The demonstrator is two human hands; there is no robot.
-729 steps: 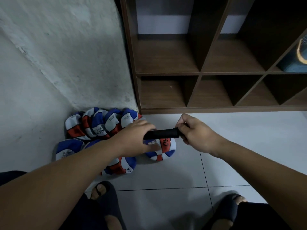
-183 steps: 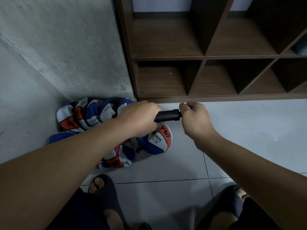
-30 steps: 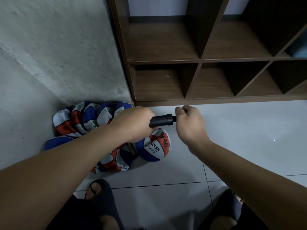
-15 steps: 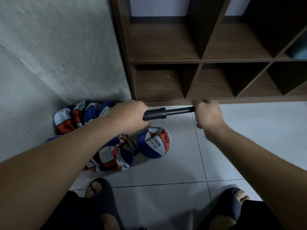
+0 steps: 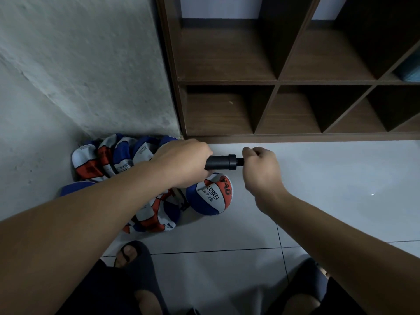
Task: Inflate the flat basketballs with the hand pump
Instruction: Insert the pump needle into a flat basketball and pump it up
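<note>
Left hand (image 5: 181,162): we see it gripping the black hand pump (image 5: 221,162) barrel, frame center.
Right hand (image 5: 261,171): fist around pump handle.
Basketball (image 5: 210,194): round, below pump.

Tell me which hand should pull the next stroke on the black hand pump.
Right. The right hand grips the plunger end, pushed in against the black hand pump; the left hand holds the barrel steady over the rounded red-white-blue basketball.

black hand pump (image 5: 221,162) horizontal above rounded basketball (image 5: 210,193), flat basketballs (image 5: 109,155) piled
</note>
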